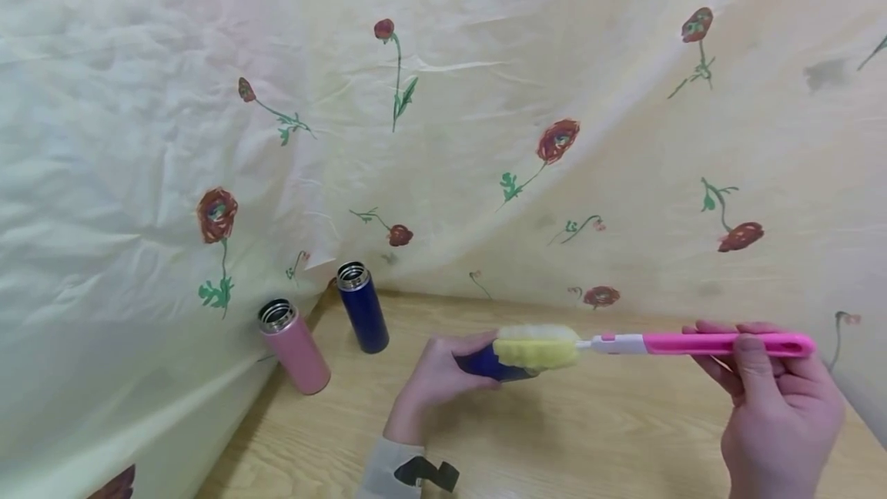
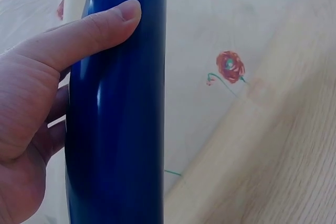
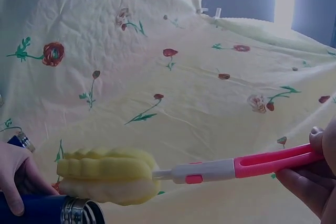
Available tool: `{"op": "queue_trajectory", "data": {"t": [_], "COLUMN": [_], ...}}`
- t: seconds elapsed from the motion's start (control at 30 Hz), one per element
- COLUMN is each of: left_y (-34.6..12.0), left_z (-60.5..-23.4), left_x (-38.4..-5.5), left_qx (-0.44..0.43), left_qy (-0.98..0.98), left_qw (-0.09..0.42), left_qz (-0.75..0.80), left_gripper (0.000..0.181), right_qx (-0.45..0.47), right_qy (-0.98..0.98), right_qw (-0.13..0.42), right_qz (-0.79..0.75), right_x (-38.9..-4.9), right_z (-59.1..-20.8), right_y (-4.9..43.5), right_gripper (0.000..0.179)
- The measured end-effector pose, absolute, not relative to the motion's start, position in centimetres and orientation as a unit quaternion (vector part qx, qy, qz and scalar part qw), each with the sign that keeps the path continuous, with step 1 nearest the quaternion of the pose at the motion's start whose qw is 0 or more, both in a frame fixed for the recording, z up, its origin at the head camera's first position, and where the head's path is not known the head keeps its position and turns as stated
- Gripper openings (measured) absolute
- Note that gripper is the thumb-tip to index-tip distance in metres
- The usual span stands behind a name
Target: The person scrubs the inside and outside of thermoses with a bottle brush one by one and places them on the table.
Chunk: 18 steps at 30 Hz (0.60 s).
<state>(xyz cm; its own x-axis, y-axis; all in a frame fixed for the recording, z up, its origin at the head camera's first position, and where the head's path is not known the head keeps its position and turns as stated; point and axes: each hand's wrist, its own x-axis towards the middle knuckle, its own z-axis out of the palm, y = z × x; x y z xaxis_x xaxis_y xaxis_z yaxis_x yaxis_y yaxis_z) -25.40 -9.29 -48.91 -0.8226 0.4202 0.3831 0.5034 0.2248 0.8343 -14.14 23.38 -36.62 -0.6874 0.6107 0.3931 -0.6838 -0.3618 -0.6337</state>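
My left hand (image 1: 443, 376) grips a blue metal bottle (image 2: 118, 103), tilted over the table with its steel mouth toward the right. In the right wrist view that open mouth (image 3: 84, 212) shows at the lower left. My right hand (image 1: 783, 399) holds the pink handle (image 1: 693, 343) of a bottle brush, thumb on top and fingers beneath. The yellow and white sponge head (image 3: 107, 174) lies level just above the bottle's mouth end, outside the bottle. Whether the sponge touches the bottle's side, I cannot tell.
Two uncapped bottles stand at the left of the wooden table (image 1: 589, 430): a pink one (image 1: 299, 353) and a dark blue one (image 1: 365, 314). A flowered cloth (image 1: 450, 175) hangs behind and along the left side.
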Motion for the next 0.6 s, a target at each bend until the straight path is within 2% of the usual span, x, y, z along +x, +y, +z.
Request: {"op": "queue_trajectory", "data": {"t": [0.2, 0.6], "left_y": [-9.26, -9.08], "left_z": [-48.85, -48.55], "left_x": [-25.42, -25.17], "left_qx": [-0.309, -0.314], "left_qy": [-0.772, -0.766], "left_qw": [0.043, 0.049], "left_qz": [-0.553, -0.558], "left_gripper": [0.073, 0.071], "right_qx": [0.016, -0.011], "right_qy": [-0.410, -0.364], "right_qw": [0.380, 0.400], "right_qz": [0.829, 0.841], "right_x": [-14.30, -14.64], "right_z": [-36.56, -36.60], "right_y": [23.40, 23.47], "right_gripper": [0.026, 0.030]}}
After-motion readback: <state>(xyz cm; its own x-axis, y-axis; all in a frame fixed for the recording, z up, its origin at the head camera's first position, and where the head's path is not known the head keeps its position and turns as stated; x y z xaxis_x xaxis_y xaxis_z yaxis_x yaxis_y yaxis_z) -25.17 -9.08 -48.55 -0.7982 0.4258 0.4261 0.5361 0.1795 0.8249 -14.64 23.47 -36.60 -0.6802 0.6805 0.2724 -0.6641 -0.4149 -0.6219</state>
